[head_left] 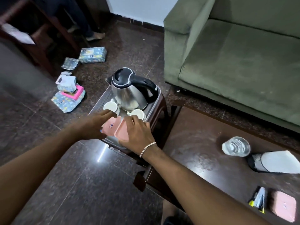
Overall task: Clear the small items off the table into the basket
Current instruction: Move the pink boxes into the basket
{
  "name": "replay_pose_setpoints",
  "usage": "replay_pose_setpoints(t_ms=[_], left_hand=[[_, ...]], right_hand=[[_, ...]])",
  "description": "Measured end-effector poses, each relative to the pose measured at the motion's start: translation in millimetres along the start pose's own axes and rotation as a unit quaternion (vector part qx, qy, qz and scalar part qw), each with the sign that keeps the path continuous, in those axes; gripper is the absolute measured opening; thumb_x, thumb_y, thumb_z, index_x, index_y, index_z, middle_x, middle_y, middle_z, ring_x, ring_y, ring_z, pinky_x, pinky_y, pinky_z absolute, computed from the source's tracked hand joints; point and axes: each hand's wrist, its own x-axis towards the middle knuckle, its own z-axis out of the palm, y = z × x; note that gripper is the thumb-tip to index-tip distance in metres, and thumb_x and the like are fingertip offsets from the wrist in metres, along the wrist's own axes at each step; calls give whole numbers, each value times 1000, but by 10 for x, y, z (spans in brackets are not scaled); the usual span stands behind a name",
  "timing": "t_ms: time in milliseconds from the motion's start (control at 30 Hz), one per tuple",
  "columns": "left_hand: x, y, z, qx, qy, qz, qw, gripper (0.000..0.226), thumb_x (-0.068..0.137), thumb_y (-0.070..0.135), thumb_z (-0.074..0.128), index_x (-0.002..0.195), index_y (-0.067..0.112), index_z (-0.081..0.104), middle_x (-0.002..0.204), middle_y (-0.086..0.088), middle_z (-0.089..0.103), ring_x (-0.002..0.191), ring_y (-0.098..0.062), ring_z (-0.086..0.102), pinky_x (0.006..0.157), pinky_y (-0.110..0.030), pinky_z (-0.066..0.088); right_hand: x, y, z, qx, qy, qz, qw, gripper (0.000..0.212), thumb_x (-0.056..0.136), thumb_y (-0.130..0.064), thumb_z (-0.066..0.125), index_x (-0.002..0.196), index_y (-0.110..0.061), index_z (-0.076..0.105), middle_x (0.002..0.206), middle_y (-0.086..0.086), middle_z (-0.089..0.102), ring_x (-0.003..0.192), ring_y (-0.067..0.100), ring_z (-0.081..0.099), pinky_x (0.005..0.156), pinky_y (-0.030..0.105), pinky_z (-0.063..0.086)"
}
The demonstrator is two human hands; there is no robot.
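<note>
My left hand [95,125] hovers open, fingers spread, holding nothing, over one pink box [112,125] in the basket [100,101]. My right hand [138,133] grips a second pink box [121,132], tilted against the first, by two cups [111,106] and a kettle [131,90]. On the table [203,143] to the right remain a glass [236,146] and a third pink box [283,205].

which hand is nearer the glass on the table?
Right. The right hand is on a pink box at the tray, on the side toward the glass. The left hand is beyond it, further from the glass.
</note>
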Motion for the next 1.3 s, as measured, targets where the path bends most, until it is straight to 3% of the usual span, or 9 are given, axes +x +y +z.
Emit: replay_pose_setpoints(t_ms=[100, 167, 233, 367, 500, 633, 833, 1067, 1300], left_hand=[[109, -59, 92, 15, -33, -13, 999, 80, 73, 18, 84, 143, 25, 47, 141, 11, 50, 95, -8, 57, 62, -3, 38], [180, -112, 157, 2, -43, -23, 999, 73, 80, 15, 79, 144, 26, 47, 142, 11, 51, 93, -7, 59, 62, -1, 39], [243, -189, 233, -29, -38, -17, 999, 68, 83, 14, 78, 142, 27, 48, 139, 7, 55, 91, -13, 66, 64, -8, 42], [355, -208, 338, -43, -57, -9, 997, 65, 83, 13, 76, 141, 30, 49, 134, 2, 50, 104, -23, 63, 87, -37, 53], [435, -198, 467, -53, -52, -32, 997, 57, 86, 24, 78, 137, 28, 52, 127, -3, 54, 108, -28, 63, 92, -38, 51], [468, -213, 543, -78, -31, -50, 995, 58, 84, 11, 79, 135, 25, 56, 127, -5, 56, 109, -27, 61, 90, -36, 49], [484, -236, 603, -94, 21, -78, 992, 61, 81, -1, 80, 134, 24, 66, 112, -9, 52, 91, -23, 54, 86, -38, 53], [427, -171, 517, -79, 15, -92, 992, 65, 83, 11, 82, 143, 25, 59, 122, -12, 56, 103, -30, 61, 92, -40, 52], [316, 342, 324, 51, 162, 10, 985, 56, 82, 45, 77, 127, 16, 61, 110, -9, 55, 97, -37, 61, 73, -47, 57]], right_hand=[[73, -14, 193, -39, -19, 21, 999, 74, 68, -73, 47, 115, -16, 53, 114, 10, 55, 102, 33, 57, 83, 46, 39], [46, 21, 310, -45, -17, 29, 998, 64, 72, -68, 58, 111, -18, 56, 111, 9, 56, 102, 33, 55, 82, 46, 37], [21, 66, 404, -44, -31, 31, 998, 61, 72, -62, 69, 113, -19, 56, 113, 8, 55, 107, 32, 52, 85, 47, 36], [54, 114, 458, -50, -47, 47, 997, 60, 72, -61, 71, 114, -21, 56, 117, 6, 54, 110, 31, 49, 87, 49, 38], [61, 85, 507, -71, -42, 58, 995, 56, 72, -52, 77, 114, -20, 56, 118, 5, 54, 109, 30, 46, 85, 48, 36], [55, 92, 587, -107, -44, 87, 989, 39, 70, -32, 82, 101, -19, 62, 110, 3, 58, 105, 29, 47, 80, 46, 35], [88, 13, 546, -127, -27, 107, 986, 14, 85, -14, 63, 96, -19, 71, 122, 7, 49, 111, 33, 38, 84, 51, 31], [97, 34, 490, -121, -35, 98, 987, 13, 77, -22, 74, 90, -22, 70, 121, 7, 45, 105, 33, 38, 81, 50, 33], [-289, 330, 147, -88, 48, 74, 992, 23, 82, -35, 65, 103, -24, 65, 115, 5, 50, 100, 31, 46, 76, 46, 41]])
